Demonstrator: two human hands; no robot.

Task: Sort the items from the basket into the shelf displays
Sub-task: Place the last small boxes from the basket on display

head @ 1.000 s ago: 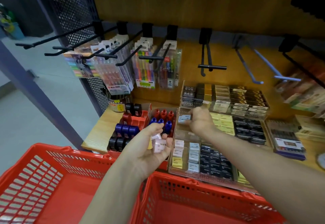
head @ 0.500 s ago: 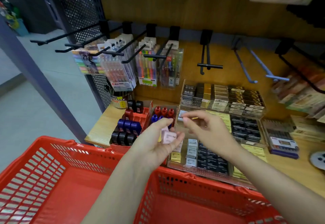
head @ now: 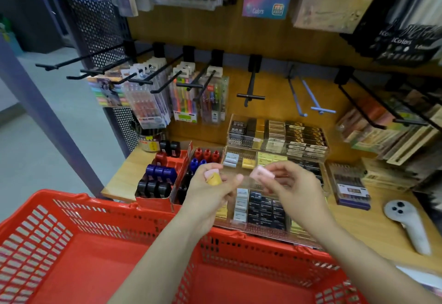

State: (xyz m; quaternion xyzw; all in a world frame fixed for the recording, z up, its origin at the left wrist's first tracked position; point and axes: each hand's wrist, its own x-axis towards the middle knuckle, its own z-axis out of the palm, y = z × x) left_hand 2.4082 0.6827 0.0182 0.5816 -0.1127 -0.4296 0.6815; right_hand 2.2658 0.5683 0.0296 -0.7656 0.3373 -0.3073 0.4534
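Stationery shop aisle, wooden shelf (head: 124, 179) under black peg hooks hung with pen packs. Item in hand: small pink block eraser (head: 262, 173), pinched in the right hand (head: 290, 187) fingertips above the clear acrylic compartment tray (head: 275, 228) of boxed erasers. Left hand (head: 210, 192) curls round further small pieces, one pink, one yellow (head: 213, 179). Red plastic basket (head: 71, 244) near, below both arms; its visible floor shows nothing more. Step judged: placing erasers. Next calls for finding the matching compartment, not identifiable from here, and setting the eraser in.

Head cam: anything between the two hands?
No object joins them. Left hand and right hand, pinching a pink eraser, are apart; behind the gap shows the clear tray.
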